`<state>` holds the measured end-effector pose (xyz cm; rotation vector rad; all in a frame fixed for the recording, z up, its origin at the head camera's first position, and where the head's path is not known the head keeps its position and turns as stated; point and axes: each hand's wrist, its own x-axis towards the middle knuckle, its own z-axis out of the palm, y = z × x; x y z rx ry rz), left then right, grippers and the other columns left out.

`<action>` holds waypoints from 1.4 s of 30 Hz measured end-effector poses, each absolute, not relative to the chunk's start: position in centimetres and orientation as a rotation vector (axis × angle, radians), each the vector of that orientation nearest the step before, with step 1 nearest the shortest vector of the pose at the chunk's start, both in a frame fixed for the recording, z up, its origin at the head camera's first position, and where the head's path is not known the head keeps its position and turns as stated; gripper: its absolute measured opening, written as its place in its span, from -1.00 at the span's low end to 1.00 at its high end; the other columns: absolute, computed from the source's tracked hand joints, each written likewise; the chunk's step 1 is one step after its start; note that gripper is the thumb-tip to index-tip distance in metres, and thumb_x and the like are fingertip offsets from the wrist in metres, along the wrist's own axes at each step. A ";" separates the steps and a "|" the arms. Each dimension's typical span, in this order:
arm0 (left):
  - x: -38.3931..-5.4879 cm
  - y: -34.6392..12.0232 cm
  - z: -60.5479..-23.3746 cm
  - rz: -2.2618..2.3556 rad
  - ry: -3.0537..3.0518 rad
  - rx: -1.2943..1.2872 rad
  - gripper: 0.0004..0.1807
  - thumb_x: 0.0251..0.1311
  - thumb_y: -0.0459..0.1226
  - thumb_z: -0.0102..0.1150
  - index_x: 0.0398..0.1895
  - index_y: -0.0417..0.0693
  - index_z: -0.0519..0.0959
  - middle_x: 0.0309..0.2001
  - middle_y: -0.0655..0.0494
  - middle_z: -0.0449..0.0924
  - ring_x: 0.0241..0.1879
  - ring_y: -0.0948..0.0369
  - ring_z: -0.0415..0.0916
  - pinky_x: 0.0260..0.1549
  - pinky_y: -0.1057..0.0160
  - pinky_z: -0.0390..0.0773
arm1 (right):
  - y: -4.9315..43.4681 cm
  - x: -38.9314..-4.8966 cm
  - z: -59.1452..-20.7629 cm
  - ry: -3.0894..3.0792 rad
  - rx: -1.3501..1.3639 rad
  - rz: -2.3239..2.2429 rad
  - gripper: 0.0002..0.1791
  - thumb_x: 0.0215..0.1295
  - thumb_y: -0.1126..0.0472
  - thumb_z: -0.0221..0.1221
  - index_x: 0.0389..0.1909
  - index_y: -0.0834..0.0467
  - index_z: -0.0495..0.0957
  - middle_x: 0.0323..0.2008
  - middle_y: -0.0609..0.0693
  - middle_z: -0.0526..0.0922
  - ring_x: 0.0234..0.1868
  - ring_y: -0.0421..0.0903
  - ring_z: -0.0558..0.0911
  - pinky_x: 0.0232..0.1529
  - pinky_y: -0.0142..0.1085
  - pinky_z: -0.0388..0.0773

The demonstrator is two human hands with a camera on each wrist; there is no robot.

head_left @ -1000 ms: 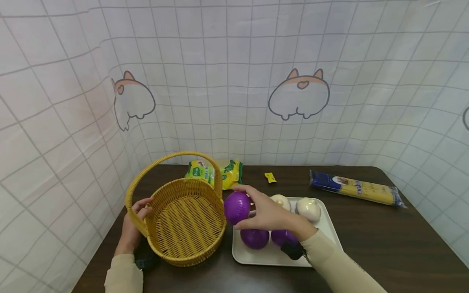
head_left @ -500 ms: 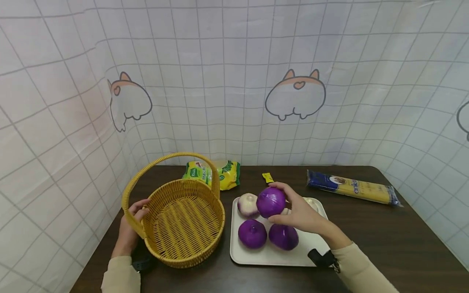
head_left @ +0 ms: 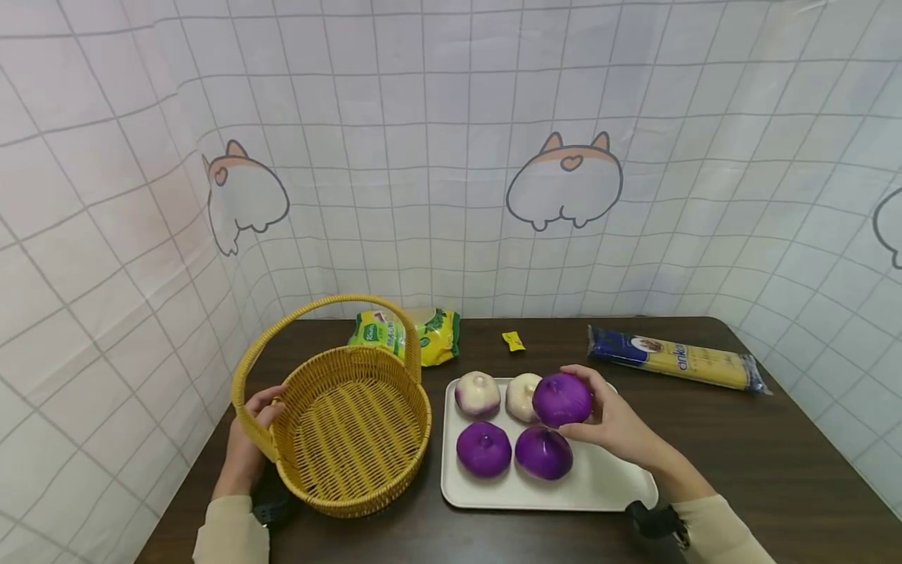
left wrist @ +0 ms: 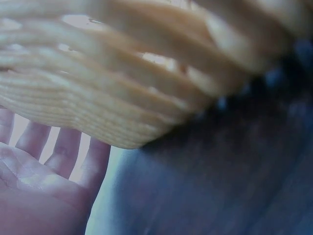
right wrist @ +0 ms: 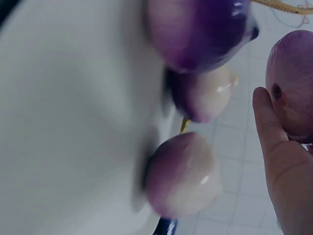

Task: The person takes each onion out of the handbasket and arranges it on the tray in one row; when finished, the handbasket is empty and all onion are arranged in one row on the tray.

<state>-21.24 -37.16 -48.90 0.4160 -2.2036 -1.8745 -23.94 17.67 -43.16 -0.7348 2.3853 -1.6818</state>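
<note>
A purple onion [head_left: 561, 399] is held by my right hand [head_left: 620, 423] above the back of a white tray [head_left: 606, 486]. The right wrist view shows this onion [right wrist: 293, 83] apart from the tray surface. Two purple onions [head_left: 484, 450] lie at the tray's front and two whitish-purple onions [head_left: 478, 394] behind; the held onion partly covers one of those. My left hand [head_left: 247, 439] grips the left rim of a yellow wicker basket [head_left: 352, 439], by the base of its handle. In the left wrist view, the fingers [left wrist: 63, 147] reach behind the woven wall [left wrist: 98, 93].
Behind the basket lies a yellow-green packet [head_left: 437, 337]. A small yellow wrapped sweet [head_left: 513, 341] lies behind the tray. A long blue-and-yellow spaghetti pack [head_left: 676, 360] rests at the back right of the dark table [head_left: 761, 454]. A white grid-patterned curtain [head_left: 395, 157] encloses the table.
My right hand has carried the purple onion rightward, from beside the basket's right rim to over the tray's back right. The left hand stays at the basket rim.
</note>
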 end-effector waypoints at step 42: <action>-19.6 -35.7 -46.6 -2.068 -2.077 0.315 -0.46 0.43 -0.18 0.01 0.37 -0.27 0.29 0.19 0.09 0.36 -0.01 0.31 0.49 -0.15 0.42 0.53 | 25.9 -22.3 -47.8 2.238 -0.698 -1.740 -0.16 0.12 0.43 0.31 0.36 0.39 0.07 0.28 0.36 0.18 0.11 -0.31 0.48 -0.01 -0.36 0.54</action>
